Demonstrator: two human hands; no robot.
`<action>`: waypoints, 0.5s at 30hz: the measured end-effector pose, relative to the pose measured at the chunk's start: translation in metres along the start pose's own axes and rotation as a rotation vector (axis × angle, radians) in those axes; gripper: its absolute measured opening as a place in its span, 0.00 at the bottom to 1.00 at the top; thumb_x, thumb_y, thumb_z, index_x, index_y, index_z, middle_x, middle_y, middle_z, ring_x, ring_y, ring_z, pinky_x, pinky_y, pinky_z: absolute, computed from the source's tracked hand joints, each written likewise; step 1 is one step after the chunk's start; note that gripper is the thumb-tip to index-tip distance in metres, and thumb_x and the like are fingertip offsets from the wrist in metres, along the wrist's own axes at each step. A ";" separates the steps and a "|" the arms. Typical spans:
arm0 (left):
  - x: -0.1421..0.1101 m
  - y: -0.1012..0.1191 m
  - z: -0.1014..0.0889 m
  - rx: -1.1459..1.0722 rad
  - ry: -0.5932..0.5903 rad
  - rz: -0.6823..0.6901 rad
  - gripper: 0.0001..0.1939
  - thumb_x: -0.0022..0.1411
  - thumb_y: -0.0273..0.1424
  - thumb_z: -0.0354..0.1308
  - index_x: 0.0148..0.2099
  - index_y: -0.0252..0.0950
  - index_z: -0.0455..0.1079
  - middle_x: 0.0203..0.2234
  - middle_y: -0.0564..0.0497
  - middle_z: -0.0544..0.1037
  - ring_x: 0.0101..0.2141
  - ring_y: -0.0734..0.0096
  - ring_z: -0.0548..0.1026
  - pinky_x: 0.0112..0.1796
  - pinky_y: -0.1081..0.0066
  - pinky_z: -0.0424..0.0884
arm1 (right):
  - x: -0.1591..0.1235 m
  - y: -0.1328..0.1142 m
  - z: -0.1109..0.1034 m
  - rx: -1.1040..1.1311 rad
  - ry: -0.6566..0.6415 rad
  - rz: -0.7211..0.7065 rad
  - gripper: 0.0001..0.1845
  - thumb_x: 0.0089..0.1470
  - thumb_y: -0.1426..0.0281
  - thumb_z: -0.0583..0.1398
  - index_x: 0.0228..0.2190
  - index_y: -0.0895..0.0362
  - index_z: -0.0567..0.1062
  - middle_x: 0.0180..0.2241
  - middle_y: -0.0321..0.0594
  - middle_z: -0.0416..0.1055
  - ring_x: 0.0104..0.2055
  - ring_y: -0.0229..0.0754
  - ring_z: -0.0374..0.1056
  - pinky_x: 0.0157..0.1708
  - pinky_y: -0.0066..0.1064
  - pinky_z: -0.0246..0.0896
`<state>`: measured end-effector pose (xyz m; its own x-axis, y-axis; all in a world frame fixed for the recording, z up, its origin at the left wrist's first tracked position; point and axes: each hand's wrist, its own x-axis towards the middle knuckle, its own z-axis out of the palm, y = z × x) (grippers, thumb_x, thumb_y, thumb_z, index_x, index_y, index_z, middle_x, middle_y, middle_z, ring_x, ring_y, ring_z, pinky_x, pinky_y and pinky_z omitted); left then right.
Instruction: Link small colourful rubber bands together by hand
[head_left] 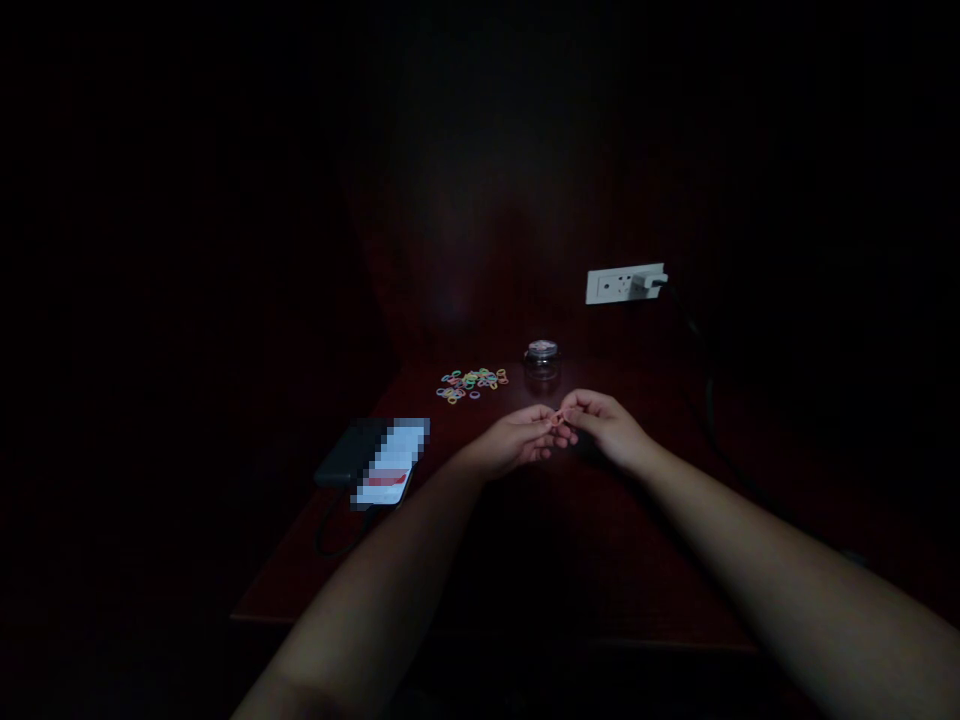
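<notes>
Over the dark red table, my left hand (pixel 516 438) and my right hand (pixel 606 422) meet at the fingertips. Between them they pinch a small pinkish elastic band (pixel 559 416), one side in each hand; its exact shape is hard to make out in the low light. Beyond my left hand lies a loose pile of coloured elastic bands (pixel 474 380), in yellow, green, pink, blue and purple. A small round clear container (pixel 542 372) with a lid stands just past my fingers, to the right of that pile.
A lit phone (pixel 394 465), its screen pixelated, leans by a dark box-like object (pixel 345 455) left of my left forearm, with a cable near them. On the back wall is a white socket plate (pixel 611 287) with a plug (pixel 649 282); its dark cable (pixel 709 395) hangs down on the right.
</notes>
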<state>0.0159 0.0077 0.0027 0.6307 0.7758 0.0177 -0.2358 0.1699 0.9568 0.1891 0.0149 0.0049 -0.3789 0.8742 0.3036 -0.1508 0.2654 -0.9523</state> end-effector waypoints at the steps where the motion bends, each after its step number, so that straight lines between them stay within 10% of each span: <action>1: 0.000 0.000 -0.001 -0.023 -0.007 -0.006 0.13 0.55 0.34 0.61 0.40 0.32 0.66 0.35 0.46 0.74 0.33 0.76 0.72 0.31 0.78 0.62 | -0.001 -0.001 0.001 0.016 0.005 -0.002 0.11 0.47 0.65 0.63 0.24 0.59 0.69 0.18 0.33 0.66 0.20 0.32 0.59 0.22 0.25 0.51; 15: 0.009 -0.005 -0.005 0.301 0.213 0.098 0.16 0.54 0.40 0.60 0.36 0.31 0.66 0.31 0.50 0.73 0.30 0.79 0.71 0.28 0.79 0.60 | -0.004 -0.004 0.004 0.013 0.039 0.100 0.11 0.46 0.64 0.63 0.25 0.60 0.73 0.17 0.34 0.67 0.16 0.29 0.52 0.19 0.25 0.47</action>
<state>0.0191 0.0169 -0.0034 0.4405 0.8939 0.0832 -0.0401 -0.0730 0.9965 0.1878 0.0089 0.0072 -0.3571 0.9112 0.2056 -0.1264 0.1710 -0.9771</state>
